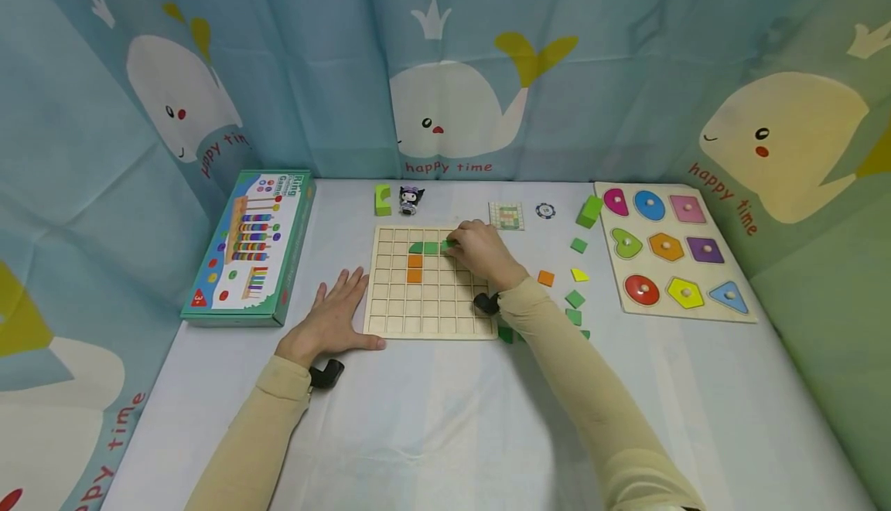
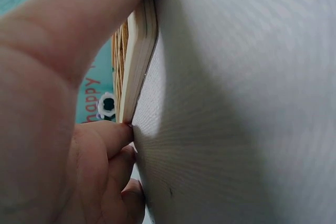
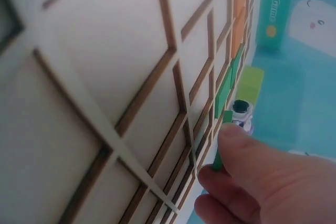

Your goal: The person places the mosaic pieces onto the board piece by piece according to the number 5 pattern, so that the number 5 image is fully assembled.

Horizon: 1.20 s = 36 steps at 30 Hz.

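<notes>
A wooden grid board point(image 1: 390, 294) lies on the table, with two orange square tiles point(image 1: 414, 268) and green tiles point(image 1: 431, 248) set in its cells. Near the board's far edge, my right hand point(image 1: 480, 250) pinches a green tile point(image 3: 228, 116) between thumb and fingers, over the cells beside the green row. My left hand point(image 1: 330, 320) rests on the table with fingers spread, touching the board's left edge and near corner. In the left wrist view the thumb and a fingertip meet the board's side point(image 2: 137, 61).
Loose green tiles point(image 1: 574, 298), an orange tile point(image 1: 546, 277) and a yellow piece point(image 1: 579, 274) lie right of the board. Behind it are a pattern card point(image 1: 506, 216), a chip point(image 1: 545, 210) and a figurine point(image 1: 409, 200). A game box point(image 1: 250, 248) sits left, a shape puzzle point(image 1: 675, 256) right.
</notes>
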{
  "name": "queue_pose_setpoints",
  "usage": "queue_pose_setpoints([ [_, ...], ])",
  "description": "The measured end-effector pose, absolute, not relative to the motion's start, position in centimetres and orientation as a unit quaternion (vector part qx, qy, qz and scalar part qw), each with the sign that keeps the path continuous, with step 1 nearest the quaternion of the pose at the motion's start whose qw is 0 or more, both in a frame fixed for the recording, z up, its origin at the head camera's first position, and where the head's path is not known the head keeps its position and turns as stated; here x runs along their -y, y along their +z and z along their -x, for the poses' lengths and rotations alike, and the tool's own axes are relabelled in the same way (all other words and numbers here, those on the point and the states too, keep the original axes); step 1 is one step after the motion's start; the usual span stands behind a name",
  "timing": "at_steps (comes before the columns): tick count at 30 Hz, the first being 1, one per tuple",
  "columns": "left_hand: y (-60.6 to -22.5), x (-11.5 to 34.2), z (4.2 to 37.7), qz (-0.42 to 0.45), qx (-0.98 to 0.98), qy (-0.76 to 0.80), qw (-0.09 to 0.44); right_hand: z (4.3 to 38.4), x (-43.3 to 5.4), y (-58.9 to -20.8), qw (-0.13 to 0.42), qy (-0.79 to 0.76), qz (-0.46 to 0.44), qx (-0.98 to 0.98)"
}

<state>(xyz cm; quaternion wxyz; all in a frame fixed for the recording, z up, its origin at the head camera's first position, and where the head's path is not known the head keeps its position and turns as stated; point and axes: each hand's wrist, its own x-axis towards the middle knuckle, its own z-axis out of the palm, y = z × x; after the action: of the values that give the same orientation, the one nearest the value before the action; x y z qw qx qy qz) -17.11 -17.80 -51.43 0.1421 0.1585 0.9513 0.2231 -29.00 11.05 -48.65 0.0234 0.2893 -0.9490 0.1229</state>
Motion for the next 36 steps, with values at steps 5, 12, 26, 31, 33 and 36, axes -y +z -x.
queue_pose_setpoints([
  [5,-51.4,17.7,17.1,-0.156,-0.951,0.225,0.142,29.1,-10.8,-48.9,0.023,0.107,-0.287,0.952],
  [12,-51.3,17.7,17.1,-0.155,-0.951,0.226,0.139,28.9,-10.4,-49.0,0.022,0.09,-0.28,0.955],
  [26,-51.3,17.7,17.1,-0.153,-0.952,0.223,0.142,29.0,-9.8,-49.1,0.009,0.075,-0.266,0.961],
  [31,-51.3,17.7,17.1,-0.152,-0.952,0.224,0.141,28.7,-10.2,-49.0,0.01,0.093,-0.272,0.958],
  [33,-51.3,17.7,17.1,-0.152,-0.952,0.224,0.141,28.5,-10.6,-48.9,0.019,0.106,-0.283,0.953],
  [36,-51.3,17.7,17.1,-0.153,-0.952,0.225,0.143,28.2,-11.3,-49.0,0.034,0.129,-0.305,0.943],
])
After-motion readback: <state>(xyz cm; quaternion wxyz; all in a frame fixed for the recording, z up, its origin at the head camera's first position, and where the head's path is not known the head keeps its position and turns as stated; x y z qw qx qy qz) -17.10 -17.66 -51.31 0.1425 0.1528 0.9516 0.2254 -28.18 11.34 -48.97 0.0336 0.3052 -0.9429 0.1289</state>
